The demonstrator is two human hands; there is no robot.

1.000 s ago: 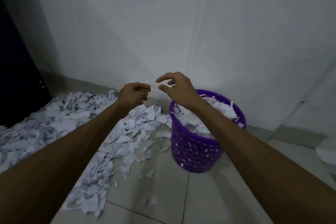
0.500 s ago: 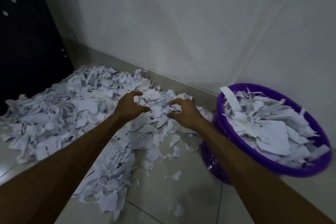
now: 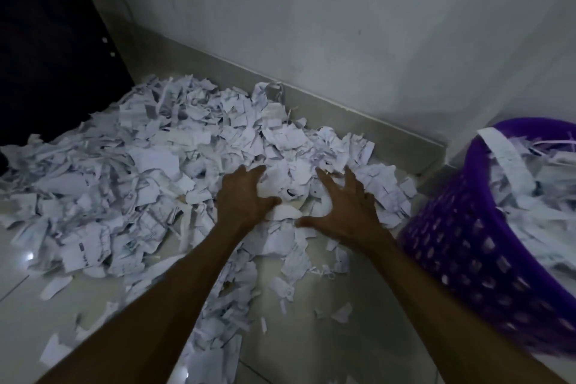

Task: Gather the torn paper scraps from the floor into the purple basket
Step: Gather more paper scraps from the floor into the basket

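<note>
On the tiled floor beside the purple basket [image 3: 486, 262], my left hand [image 3: 241, 196] and right hand [image 3: 349, 212] press spread-fingered, grasping nothing yet, into light, loose, slippery paper scraps [image 3: 149, 171], best scooped from underneath between both palms

Paper scraps [image 3: 174, 171] crowd the centre and left of the frame, packed right up against the wall [image 3: 343, 25] and the dark panel [image 3: 46, 40] at upper left. The purple basket [image 3: 467, 246] blocks the right edge. Bare floor [image 3: 327, 352] lies open at bottom centre, between the forearms.
</note>
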